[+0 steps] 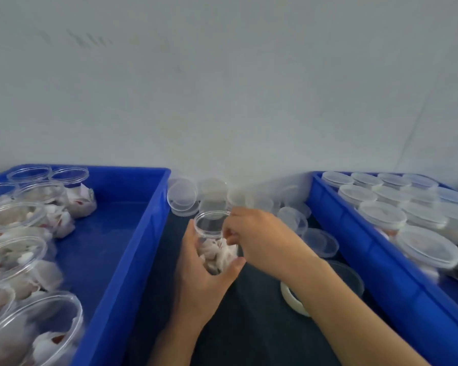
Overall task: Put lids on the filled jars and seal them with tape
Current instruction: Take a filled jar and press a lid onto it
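An open clear jar (214, 240), partly filled with white wrapped pieces, was held upright above the dark table (249, 326), between two blue bins. The left hand (204, 276) was wrapped around the jar's lower half, fingers on the near left side and thumb curled round the right. No lid was seen on this jar. The right hand (259, 236) was positioned at the jar's rim, fingers curled toward the opening; whether anything was pinched in them could not be told because of blur.

Loose clear lids (183, 197) were noted lying in a heap against the wall (222, 88) just behind the jar, with one more lid (321, 243) flat on the table to the right of the right hand. A roll of tape (292, 297) was seen on the table, partly hidden under the right forearm.

The left bin (132, 233) was recorded as holding uncapped filled jars (19, 249) along its left side. The right bin (354, 247) was packed with lidded jars (384, 215), standing close together.
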